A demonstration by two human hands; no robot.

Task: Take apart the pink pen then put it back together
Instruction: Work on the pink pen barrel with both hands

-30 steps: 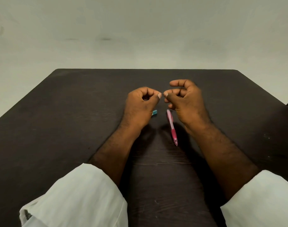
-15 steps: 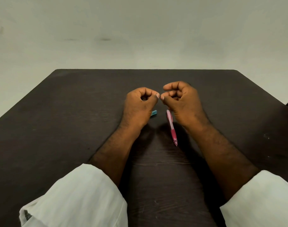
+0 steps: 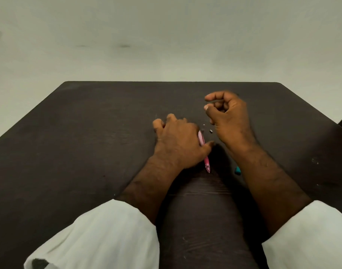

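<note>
White sleeves [image 3: 100, 235] sit nearest, both forearms on the dark table [image 3: 88, 144]. Pink pen [image 3: 204, 152] lies on the table, tip toward the camera, a teal bit [image 3: 237, 170] near it by the right forearm. Left hand [image 3: 178, 140] covers the pen's upper end, thumb touching it, grip unclear. Past it lie small dark bits [image 3: 211, 131]; right hand [image 3: 227, 115] is raised, fingers loosely curled, thumb and forefinger apart, contents unclear.

One slim pink plastic pen [image 3: 206, 164] lies on one dark wooden counter [image 3: 88, 133]. Two or three tiny dark metallic bits [image 3: 211, 131] sit at its 12 o'clock, too small to count surely. One small teal piece [image 3: 237, 170] lies at the pen's 3 o'clock. Two bare hands show, the left hand [image 3: 178, 144] and the right hand [image 3: 228, 117], with two white sleeves [image 3: 100, 235].
</note>
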